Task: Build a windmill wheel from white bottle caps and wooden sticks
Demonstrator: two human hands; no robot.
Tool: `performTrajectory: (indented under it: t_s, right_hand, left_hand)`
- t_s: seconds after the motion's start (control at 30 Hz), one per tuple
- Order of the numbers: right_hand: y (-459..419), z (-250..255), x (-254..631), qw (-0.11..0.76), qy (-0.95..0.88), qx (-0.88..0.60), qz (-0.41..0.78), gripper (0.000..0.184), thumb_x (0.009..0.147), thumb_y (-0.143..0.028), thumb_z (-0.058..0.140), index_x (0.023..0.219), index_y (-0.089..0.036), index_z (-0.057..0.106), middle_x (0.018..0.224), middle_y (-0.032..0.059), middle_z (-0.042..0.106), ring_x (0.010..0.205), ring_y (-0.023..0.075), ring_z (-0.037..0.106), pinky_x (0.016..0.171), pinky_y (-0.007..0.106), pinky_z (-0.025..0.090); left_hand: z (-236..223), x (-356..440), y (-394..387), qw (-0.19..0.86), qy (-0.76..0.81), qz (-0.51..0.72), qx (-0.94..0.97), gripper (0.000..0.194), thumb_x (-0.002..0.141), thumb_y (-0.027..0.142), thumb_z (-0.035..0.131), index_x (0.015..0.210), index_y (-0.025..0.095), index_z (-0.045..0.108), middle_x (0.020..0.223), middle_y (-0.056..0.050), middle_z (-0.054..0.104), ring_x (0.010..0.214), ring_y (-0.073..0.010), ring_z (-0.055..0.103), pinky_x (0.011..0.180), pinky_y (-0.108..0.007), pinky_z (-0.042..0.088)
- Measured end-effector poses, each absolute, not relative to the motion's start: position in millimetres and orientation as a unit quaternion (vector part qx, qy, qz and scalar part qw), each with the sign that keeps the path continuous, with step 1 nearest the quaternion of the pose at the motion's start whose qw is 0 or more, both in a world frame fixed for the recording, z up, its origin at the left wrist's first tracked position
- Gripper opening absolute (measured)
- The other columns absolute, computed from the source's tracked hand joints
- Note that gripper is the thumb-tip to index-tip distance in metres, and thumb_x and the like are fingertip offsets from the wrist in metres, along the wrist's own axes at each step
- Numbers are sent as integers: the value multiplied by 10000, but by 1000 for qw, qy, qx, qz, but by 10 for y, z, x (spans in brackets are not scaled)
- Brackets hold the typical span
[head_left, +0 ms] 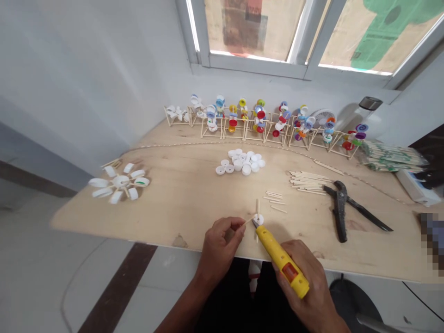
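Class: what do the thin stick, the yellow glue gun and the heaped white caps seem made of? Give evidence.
The thin stick looks like bare pale wood, matte and unpainted. The yellow glue gun seems glossy moulded plastic, from its smooth sheen. The heaped white caps look like moulded plastic bottle caps, smooth, though small here.

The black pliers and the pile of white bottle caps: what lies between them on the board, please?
In the head view, a bunch of loose wooden sticks lies on the plywood board, between the white bottle caps and the black pliers.

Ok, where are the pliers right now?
In the head view, the pliers lie on the wooden board, to the right of the right hand and just below the pile of sticks.
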State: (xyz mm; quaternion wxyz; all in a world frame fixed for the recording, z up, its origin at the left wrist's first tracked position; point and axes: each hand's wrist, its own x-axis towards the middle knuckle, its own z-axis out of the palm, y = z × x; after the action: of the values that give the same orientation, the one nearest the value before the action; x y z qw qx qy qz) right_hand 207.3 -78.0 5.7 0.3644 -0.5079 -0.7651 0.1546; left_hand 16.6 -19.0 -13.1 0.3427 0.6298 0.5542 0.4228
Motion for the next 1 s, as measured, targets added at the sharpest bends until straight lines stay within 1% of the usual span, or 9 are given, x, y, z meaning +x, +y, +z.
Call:
performTrajectory:
  t_s: [0.2, 0.43, 0.57, 0.73, 1.0]
  right_hand:
    - [-786, 12, 2048, 357, -755, -528, 153, 51, 859, -174, 493, 859, -199, 538, 725, 29, 583, 640, 167, 547, 561, 289, 443]
    - [-797, -40, 2039, 360, -751, -532, 154, 61, 863, -178, 485, 830, -201, 531, 693, 20, 572, 611, 154, 535, 543, 276, 421]
    - [-796, -70, 2027, 357, -746, -542, 150, 76, 866, -180, 487, 805, -203, 527, 684, 17, 564, 608, 158, 526, 534, 280, 405]
    - [-791, -84, 2014, 363, -741, -544, 151, 60, 860, -157, 492, 831, -197, 525, 695, 18, 558, 624, 161, 519, 547, 289, 395]
    - [-785, -84, 1990, 362, -741, -550, 132, 79, 854, -157, 491, 788, -199, 503, 666, 13, 539, 592, 154, 500, 528, 281, 377]
  left_hand:
    - [-112, 167, -202, 306, 555, 423, 648, 146, 826, 299, 551, 840, 199, 656, 785, -29, 697, 782, -190, 651, 745, -337, 516]
    - [-78, 174, -205, 247, 554, 423, 673, 130, 828, 283, 537, 808, 209, 641, 762, -26, 684, 779, -194, 630, 751, -346, 500]
    - [-66, 174, -198, 210, 546, 422, 693, 114, 834, 249, 520, 793, 215, 622, 738, -7, 671, 741, -180, 613, 801, -369, 472]
    - [-71, 171, -192, 181, 535, 417, 712, 104, 842, 224, 510, 799, 217, 604, 729, 7, 663, 718, -167, 606, 860, -381, 429]
    - [-100, 167, -181, 138, 523, 411, 734, 98, 844, 214, 506, 794, 207, 590, 687, 15, 644, 657, -155, 592, 865, -386, 409]
